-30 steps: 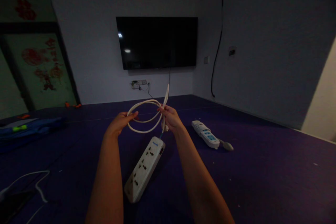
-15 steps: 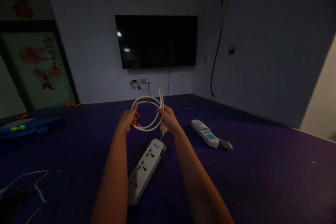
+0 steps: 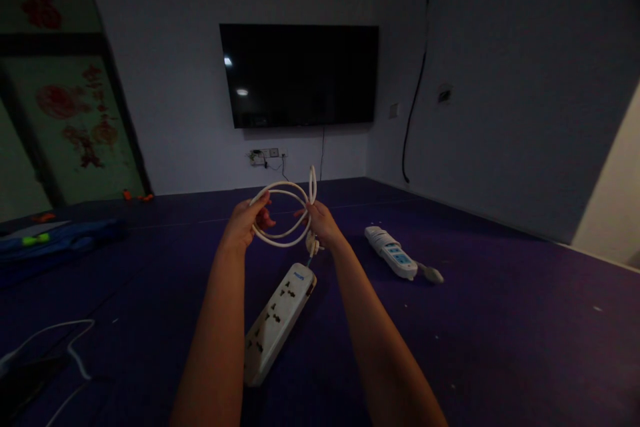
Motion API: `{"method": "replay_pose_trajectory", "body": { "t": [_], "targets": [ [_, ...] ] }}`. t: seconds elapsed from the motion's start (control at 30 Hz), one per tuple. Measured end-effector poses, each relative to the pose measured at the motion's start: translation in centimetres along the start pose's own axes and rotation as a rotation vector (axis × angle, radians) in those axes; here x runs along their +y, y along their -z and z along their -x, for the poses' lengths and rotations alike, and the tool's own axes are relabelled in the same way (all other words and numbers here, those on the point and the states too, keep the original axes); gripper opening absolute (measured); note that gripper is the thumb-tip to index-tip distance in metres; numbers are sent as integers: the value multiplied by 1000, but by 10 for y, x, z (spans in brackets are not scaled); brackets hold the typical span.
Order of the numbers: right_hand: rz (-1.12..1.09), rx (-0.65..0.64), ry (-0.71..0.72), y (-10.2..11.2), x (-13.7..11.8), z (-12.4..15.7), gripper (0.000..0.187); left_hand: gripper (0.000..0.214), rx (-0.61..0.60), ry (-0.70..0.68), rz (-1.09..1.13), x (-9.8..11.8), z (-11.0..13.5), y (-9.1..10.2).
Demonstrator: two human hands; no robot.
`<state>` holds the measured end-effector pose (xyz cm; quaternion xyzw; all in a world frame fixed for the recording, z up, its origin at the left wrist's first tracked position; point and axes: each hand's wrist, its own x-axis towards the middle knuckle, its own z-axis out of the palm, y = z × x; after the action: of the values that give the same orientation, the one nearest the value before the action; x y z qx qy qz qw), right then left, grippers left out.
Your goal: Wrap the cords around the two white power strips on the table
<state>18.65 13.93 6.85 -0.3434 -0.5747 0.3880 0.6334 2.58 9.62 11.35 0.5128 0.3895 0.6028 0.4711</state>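
Between my two hands a white power cord (image 3: 283,244) hangs in loose round loops. My left hand (image 3: 249,219) pinches the left side of the loops, thumb on top. My right hand (image 3: 321,221) grips the right side, where a narrow loop sticks up above the fingers. Just under my right hand hangs the plug (image 3: 312,243), partly hidden by the hand. Below lies a white power strip (image 3: 281,320) with several sockets, slanting on the purple floor, its near end partly behind my left forearm.
A second power strip (image 3: 395,255), wrapped in its own cord, lies to the right. Blue cloth (image 3: 75,240) is at the left, and a thin white cable (image 3: 75,353) at the lower left. A television (image 3: 303,77) hangs on the far wall beside a dangling black cable (image 3: 413,107).
My left hand has closed further over the cord loops, its thumb now lying more across them. The upright loop above my right hand has narrowed and shifted slightly right. The power strips stay put.
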Motion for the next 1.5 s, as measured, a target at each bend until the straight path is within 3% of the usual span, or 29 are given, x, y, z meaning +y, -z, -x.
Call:
{"method": "replay_pose_trajectory", "body": {
  "t": [0.17, 0.3, 0.53, 0.7, 0.87, 1.07, 1.2, 1.37, 1.5],
  "targets": [
    [19, -72, -20, 3, -3, 1, 24, 48, -96, -71, 101, 2, 3, 1],
    [77, -72, -11, 2, -2, 1, 29, 57, -189, -28, 162, 4, 4, 1],
    [183, -93, -35, 5, -1, 3, 22, 46, 12, -70, 41, 4, 0, -4],
    [323, -139, -28, 11, -4, 3, 19, 37, 56, -176, -43, -2, -4, -3],
    [440, -142, 4, 14, -12, 5, 16, 43, -20, -138, -37, -4, -4, -4],
    [437, -227, -14, 18, -17, 8, 11, 49, -85, -118, -43, -4, -2, -5],
    [441, -249, -24, 21, -17, 8, 10, 41, -21, -193, -94, -10, -6, -6],
    [362, -181, -117, 17, -19, 8, 13, 29, 108, -368, -165, -16, -12, -6],
    [114, -68, -150, 9, -18, 7, 14, 26, 145, -451, -156, -15, -14, -1]
  ]
}}
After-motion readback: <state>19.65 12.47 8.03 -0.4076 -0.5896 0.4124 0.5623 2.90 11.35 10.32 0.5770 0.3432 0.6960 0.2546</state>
